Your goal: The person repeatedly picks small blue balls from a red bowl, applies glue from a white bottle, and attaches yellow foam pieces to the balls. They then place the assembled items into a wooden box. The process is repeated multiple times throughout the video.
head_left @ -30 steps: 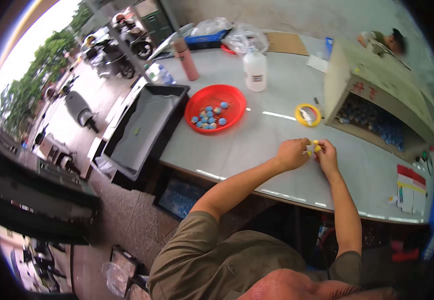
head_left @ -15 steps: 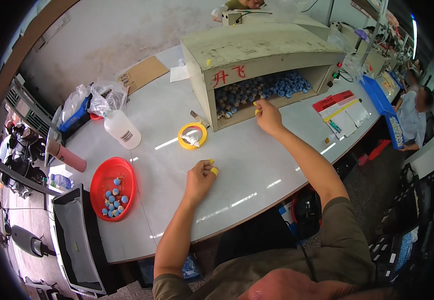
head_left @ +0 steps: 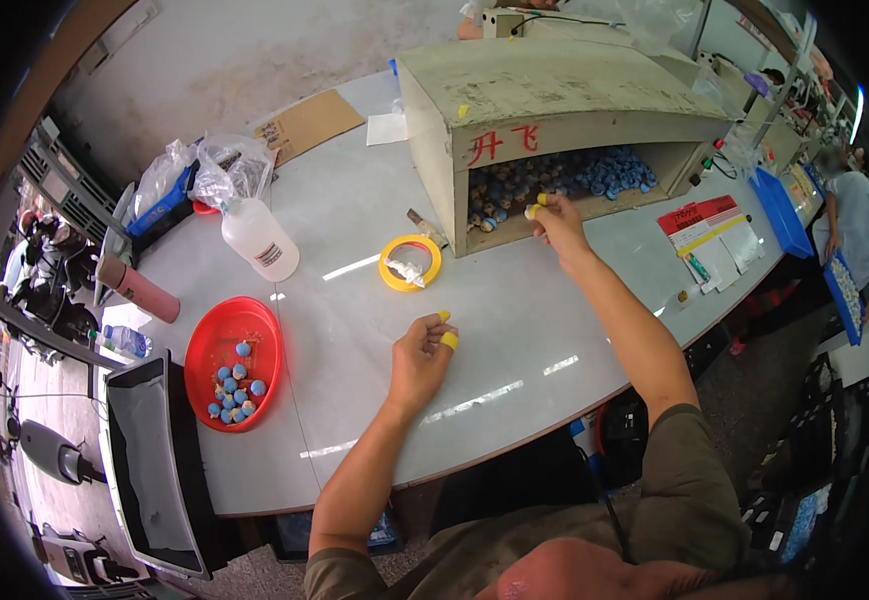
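Blue-capped parts (head_left: 595,178), piled inside the open-fronted cream box (head_left: 555,90) at the far side of the table (head_left: 515,310), are what the work turns on; the person's right hand (head_left: 555,225) is at the box mouth, thumb & forefinger pinched narrow at the front of the pile. Whether a part is already between the fingertips can't be told – too small. Yellow finger cots show on that hand.

Table: pale, curved near edge.

Black tray (head_left: 150,455): hangs off the table's left end.

Red dish (head_left: 235,362): left of centre, w/ a small batch of the same blue parts (head_left: 233,390) in its near half.

Squeeze bottle (head_left: 260,238): upright, beyond the dish.

Yellow tape ring (head_left: 411,263): flat, between bottle & box, just left of the box front.

Left hand (head_left: 423,355): rests mid-table, loosely curled, holding nothing visible; yellow cots on thumb & forefinger.

Step in hand, as I judge it: pick-up from the box stock. Next move would call for a clean pinch on one part only, then a lift clear of the box lip w/o dragging neighbours out onto the table.
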### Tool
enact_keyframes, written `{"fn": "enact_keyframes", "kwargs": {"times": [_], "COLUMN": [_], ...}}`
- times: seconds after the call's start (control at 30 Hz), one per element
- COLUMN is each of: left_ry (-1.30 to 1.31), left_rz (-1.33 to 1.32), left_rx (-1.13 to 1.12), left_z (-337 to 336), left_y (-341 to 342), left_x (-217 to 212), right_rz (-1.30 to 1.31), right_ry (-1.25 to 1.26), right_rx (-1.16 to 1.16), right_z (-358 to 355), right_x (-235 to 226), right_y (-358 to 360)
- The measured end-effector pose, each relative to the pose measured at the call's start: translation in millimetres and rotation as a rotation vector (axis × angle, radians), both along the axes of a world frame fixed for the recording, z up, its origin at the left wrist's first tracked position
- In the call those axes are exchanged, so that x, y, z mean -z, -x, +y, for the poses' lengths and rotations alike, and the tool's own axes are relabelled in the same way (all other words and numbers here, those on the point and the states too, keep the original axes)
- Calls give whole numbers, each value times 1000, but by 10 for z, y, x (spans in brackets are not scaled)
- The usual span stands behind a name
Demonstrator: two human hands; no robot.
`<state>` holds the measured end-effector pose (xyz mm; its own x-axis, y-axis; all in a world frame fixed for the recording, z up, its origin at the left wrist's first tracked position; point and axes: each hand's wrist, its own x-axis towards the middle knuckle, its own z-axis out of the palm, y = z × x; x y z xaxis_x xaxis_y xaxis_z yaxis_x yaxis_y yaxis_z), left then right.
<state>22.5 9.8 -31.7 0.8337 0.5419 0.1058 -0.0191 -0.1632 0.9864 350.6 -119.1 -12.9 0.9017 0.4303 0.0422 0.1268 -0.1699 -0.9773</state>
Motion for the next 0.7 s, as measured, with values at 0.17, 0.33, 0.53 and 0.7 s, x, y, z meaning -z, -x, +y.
{"fn": "enact_keyframes", "kwargs": {"times": [0.17, 0.33, 0.53, 0.7], "left_ry": [-83, 167, 348, 417], "left_rz": [-152, -156, -49, 63], "left_rx": [65, 284, 335, 208], "left_z": [-198, -137, -209, -77], "left_y": [4, 29, 43, 99], "left_x": [-223, -121, -174, -219], "right_rz": [833, 887, 808, 12], "right_ry": [-405, -526, -376, -179], "right_rx": [-504, -560, -580, -151], "right_z": [-273, -277, -421, -950], "right_x": [-214, -84, -88, -144], "right_y": [1543, 2044, 2124, 2070]}}
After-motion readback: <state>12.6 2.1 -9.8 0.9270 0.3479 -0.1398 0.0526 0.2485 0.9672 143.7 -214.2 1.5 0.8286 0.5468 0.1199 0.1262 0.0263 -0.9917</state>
